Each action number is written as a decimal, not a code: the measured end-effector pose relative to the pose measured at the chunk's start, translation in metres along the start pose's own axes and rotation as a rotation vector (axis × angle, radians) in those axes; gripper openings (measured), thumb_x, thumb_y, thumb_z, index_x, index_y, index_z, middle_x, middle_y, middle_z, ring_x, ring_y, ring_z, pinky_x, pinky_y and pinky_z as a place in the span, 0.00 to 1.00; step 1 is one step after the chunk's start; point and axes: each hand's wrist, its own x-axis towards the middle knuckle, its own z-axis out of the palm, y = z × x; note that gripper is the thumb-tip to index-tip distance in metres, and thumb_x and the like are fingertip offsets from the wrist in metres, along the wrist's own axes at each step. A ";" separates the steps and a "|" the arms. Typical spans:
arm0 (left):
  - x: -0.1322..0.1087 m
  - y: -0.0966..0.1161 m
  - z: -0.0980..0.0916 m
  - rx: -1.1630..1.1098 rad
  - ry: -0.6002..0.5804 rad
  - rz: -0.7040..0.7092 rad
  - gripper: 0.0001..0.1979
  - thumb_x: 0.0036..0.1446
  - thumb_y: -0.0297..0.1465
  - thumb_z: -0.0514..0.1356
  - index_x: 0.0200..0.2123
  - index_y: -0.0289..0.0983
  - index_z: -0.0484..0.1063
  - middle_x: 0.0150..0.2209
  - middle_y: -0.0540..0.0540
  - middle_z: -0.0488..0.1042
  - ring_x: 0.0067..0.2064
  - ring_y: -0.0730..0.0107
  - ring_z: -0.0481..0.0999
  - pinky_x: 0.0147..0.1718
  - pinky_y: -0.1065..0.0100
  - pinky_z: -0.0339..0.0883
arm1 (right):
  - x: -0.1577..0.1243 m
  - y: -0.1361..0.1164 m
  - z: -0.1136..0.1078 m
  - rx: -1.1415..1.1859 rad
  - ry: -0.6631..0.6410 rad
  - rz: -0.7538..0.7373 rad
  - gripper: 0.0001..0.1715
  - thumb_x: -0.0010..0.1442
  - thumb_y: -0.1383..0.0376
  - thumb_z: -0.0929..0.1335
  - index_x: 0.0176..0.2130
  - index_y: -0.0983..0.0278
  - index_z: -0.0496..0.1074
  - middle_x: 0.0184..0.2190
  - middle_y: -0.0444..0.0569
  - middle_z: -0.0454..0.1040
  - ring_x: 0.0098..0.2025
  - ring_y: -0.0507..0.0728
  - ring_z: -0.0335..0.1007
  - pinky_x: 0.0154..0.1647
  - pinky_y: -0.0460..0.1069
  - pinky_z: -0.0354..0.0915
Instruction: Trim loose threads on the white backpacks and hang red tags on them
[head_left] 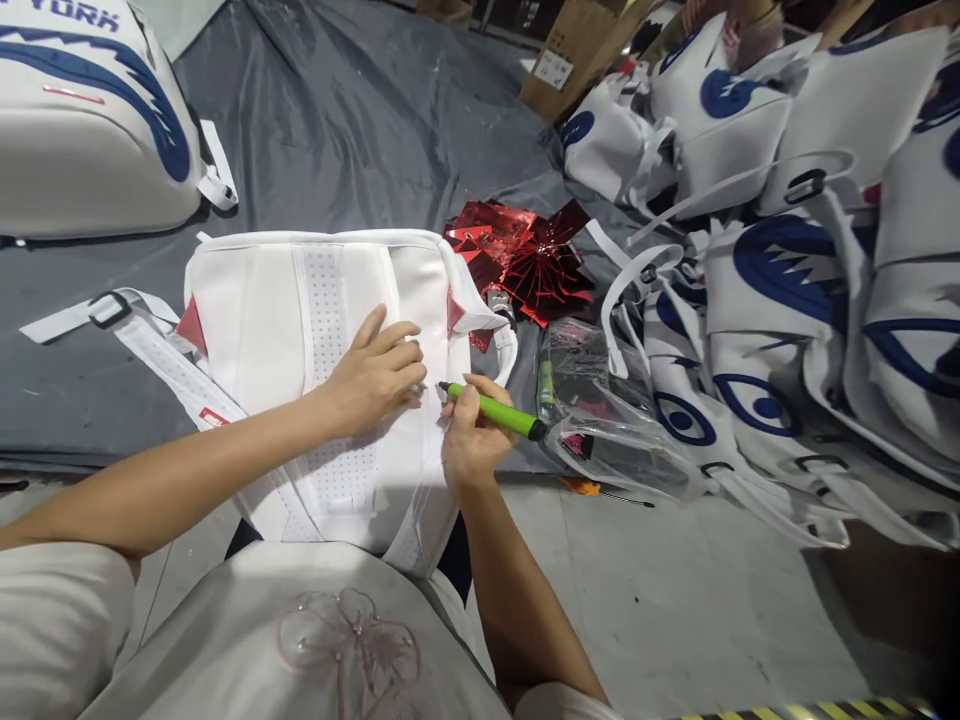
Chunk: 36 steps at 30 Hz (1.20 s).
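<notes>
White backpack [262, 300] lies back-panel up, partly over the person's lap and partly on the grey sheet [337, 120]. The left hand [375, 375] rests flat on it, unclenched, fingers close together. The right hand [469, 440] pinches a green pen [491, 410], its tip at the seam beside those fingertips; holding the fabric taut and steadying the wrist would likely help.

backpack [330, 330]: white, perforated strip | pen [491, 410]: green | foil [525, 260]: red | sheet [360, 120]: grey

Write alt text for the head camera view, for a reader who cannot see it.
A person's left hand presses flat on a white backpack while the right hand holds a green pen with its tip at the fabric. Red foil, a clear plastic bag and a pile of white-and-blue backpacks lie to the right.
</notes>
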 end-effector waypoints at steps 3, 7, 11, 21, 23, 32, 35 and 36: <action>0.001 0.003 0.004 0.068 -0.003 -0.061 0.03 0.63 0.31 0.58 0.35 0.41 0.70 0.38 0.47 0.73 0.57 0.55 0.68 0.67 0.38 0.51 | 0.004 -0.004 0.001 -0.026 0.009 -0.046 0.11 0.65 0.58 0.67 0.36 0.64 0.71 0.25 0.42 0.72 0.21 0.50 0.67 0.24 0.46 0.66; -0.004 0.001 0.011 -0.032 0.109 -0.008 0.05 0.64 0.33 0.57 0.33 0.42 0.68 0.36 0.50 0.73 0.53 0.62 0.70 0.70 0.40 0.44 | 0.007 -0.008 0.003 -0.109 0.024 -0.130 0.10 0.65 0.60 0.68 0.33 0.64 0.71 0.24 0.43 0.72 0.23 0.50 0.67 0.25 0.46 0.65; -0.009 -0.002 0.016 -0.070 0.079 -0.016 0.07 0.66 0.34 0.55 0.33 0.43 0.68 0.37 0.52 0.75 0.53 0.64 0.71 0.72 0.42 0.39 | 0.008 -0.012 0.004 -0.194 -0.018 -0.159 0.13 0.65 0.59 0.67 0.32 0.64 0.71 0.22 0.42 0.70 0.21 0.50 0.64 0.23 0.46 0.62; -0.009 -0.003 0.018 -0.120 0.012 -0.062 0.10 0.68 0.36 0.52 0.34 0.43 0.68 0.38 0.52 0.75 0.56 0.67 0.68 0.73 0.44 0.35 | 0.015 -0.018 0.006 -0.267 -0.061 -0.231 0.13 0.66 0.60 0.67 0.31 0.63 0.70 0.22 0.43 0.70 0.21 0.51 0.64 0.24 0.47 0.62; -0.009 -0.004 0.018 -0.108 0.032 -0.047 0.10 0.68 0.36 0.51 0.34 0.43 0.69 0.38 0.52 0.75 0.56 0.67 0.68 0.73 0.46 0.33 | 0.015 -0.018 0.005 -0.302 -0.052 -0.210 0.14 0.66 0.58 0.66 0.31 0.63 0.70 0.22 0.43 0.70 0.21 0.52 0.65 0.24 0.48 0.63; -0.011 -0.005 0.020 -0.107 -0.025 -0.058 0.14 0.69 0.36 0.49 0.35 0.44 0.72 0.39 0.51 0.74 0.57 0.65 0.69 0.73 0.48 0.30 | 0.025 -0.026 0.006 -0.430 -0.159 -0.101 0.22 0.66 0.51 0.63 0.29 0.62 0.69 0.21 0.46 0.70 0.21 0.54 0.66 0.25 0.48 0.62; -0.011 -0.006 0.021 -0.216 -0.083 -0.127 0.12 0.67 0.36 0.51 0.35 0.45 0.73 0.40 0.50 0.74 0.58 0.64 0.68 0.73 0.46 0.32 | 0.032 -0.028 0.006 -0.483 -0.244 -0.071 0.26 0.66 0.47 0.62 0.27 0.62 0.70 0.19 0.47 0.69 0.21 0.55 0.66 0.25 0.49 0.60; -0.011 -0.006 0.021 -0.252 -0.093 -0.150 0.11 0.67 0.36 0.51 0.35 0.45 0.73 0.41 0.50 0.74 0.58 0.64 0.68 0.73 0.46 0.32 | 0.034 -0.029 0.006 -0.504 -0.257 -0.058 0.27 0.66 0.47 0.62 0.26 0.62 0.70 0.19 0.47 0.68 0.21 0.55 0.66 0.25 0.49 0.60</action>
